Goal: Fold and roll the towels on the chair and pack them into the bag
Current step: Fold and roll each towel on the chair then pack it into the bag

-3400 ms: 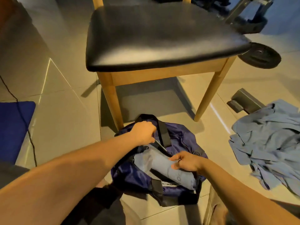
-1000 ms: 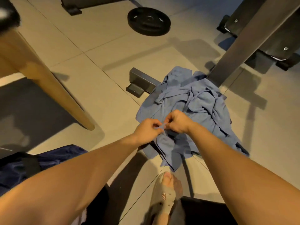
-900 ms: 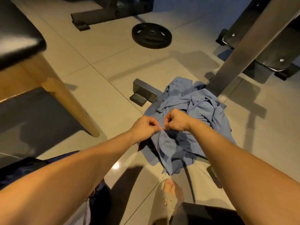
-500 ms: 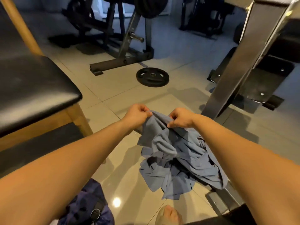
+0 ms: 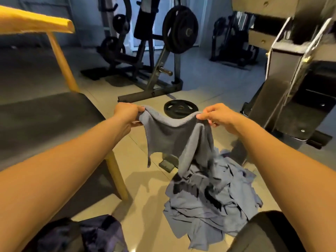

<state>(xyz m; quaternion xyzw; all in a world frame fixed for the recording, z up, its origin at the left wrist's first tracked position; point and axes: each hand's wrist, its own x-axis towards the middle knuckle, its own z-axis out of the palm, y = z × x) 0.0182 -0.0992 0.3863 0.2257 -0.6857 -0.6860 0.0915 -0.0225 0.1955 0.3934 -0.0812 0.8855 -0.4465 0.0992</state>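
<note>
A grey-blue towel (image 5: 169, 135) hangs stretched between my two hands above the floor. My left hand (image 5: 127, 113) grips its left top corner and my right hand (image 5: 216, 115) pinches its right top corner. Its lower part trails down into a heap of more grey-blue towels (image 5: 209, 202) on the tiles. The dark blue bag (image 5: 94, 235) lies at the bottom left, partly hidden by my left arm. The wooden chair with a black seat (image 5: 45, 120) stands at the left, with no towel on the visible part of the seat.
A black weight plate (image 5: 181, 108) lies on the floor behind the towel. A weight rack (image 5: 154, 57) stands further back. A metal bench frame (image 5: 291, 88) rises at the right. A small dark block (image 5: 166, 163) sits under the hanging towel.
My hands have lifted one towel off the heap and pulled apart along its top edge. My view has tilted up from the floor towards the room.
</note>
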